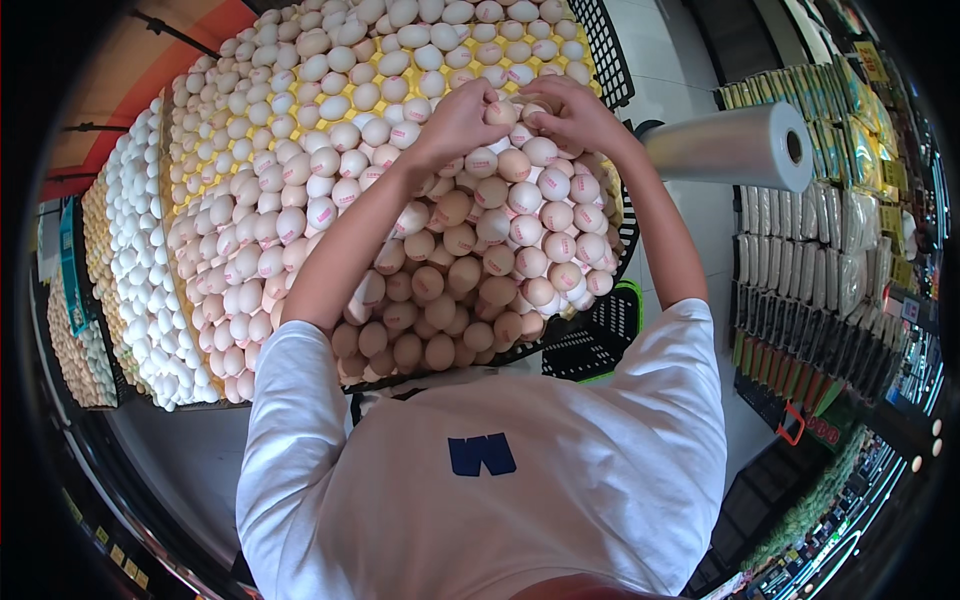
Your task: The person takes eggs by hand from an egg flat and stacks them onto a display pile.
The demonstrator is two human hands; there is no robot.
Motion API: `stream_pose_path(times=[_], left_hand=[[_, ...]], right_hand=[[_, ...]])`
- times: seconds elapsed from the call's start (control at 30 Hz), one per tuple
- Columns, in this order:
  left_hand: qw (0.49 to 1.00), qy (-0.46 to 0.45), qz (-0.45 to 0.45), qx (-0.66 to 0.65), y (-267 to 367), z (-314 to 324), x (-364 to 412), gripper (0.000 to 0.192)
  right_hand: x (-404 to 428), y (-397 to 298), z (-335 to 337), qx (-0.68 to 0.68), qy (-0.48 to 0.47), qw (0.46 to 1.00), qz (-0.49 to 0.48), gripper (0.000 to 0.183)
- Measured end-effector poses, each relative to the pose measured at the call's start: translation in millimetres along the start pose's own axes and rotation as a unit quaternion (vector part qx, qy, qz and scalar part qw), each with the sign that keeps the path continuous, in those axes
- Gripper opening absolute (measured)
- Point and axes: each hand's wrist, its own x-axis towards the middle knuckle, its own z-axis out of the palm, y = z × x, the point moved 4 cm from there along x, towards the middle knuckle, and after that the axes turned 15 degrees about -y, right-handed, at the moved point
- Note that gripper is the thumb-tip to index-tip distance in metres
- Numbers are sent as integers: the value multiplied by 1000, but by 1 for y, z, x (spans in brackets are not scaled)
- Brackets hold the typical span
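Before me lies a large heap of eggs (427, 283), pale brown and whitish, many with pink stamps. My left hand (469, 116) reaches to the far part of the heap, its thumb and fingers around an egg (500, 113). Close to its right, my right hand (574, 109) bends over the eggs, thumb and fingertips at another egg (533, 111); whether it grips that egg cannot be made out. Yellow egg trays (414, 75) holding rows of eggs lie beyond and to the left of my hands.
A black perforated crate wall (606, 52) edges the heap. A roll of clear plastic film (727, 146) sticks out right of my right forearm. A black basket with a green rim (637, 300) sits below the heap's right edge. White eggs (142, 277) fill the left side; packaged goods (810, 217) line the right.
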Motion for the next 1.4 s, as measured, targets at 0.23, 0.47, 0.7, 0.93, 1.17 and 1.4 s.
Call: stream_pose_path(times=[0.23, 0.47, 0.7, 0.93, 1.17, 1.4], left_hand=[[991, 47, 25, 122, 7, 13, 7, 44], [983, 29, -1, 179, 6, 22, 7, 48], [994, -8, -5, 106, 4, 16, 4, 50], [998, -25, 6, 52, 1, 12, 3, 47], [997, -6, 0, 73, 7, 13, 1, 36], [995, -7, -1, 96, 4, 15, 3, 41]], right_hand=[[0, 4, 6, 36, -15, 999, -8, 31], [-4, 11, 11, 40, -22, 999, -11, 28], [-3, 13, 13, 1, -18, 1000, -14, 31], [-3, 7, 11, -75, -8, 997, 27, 30], [-2, 10, 10, -20, -37, 999, 22, 27], [-3, 8, 9, -26, -47, 998, 14, 27]])
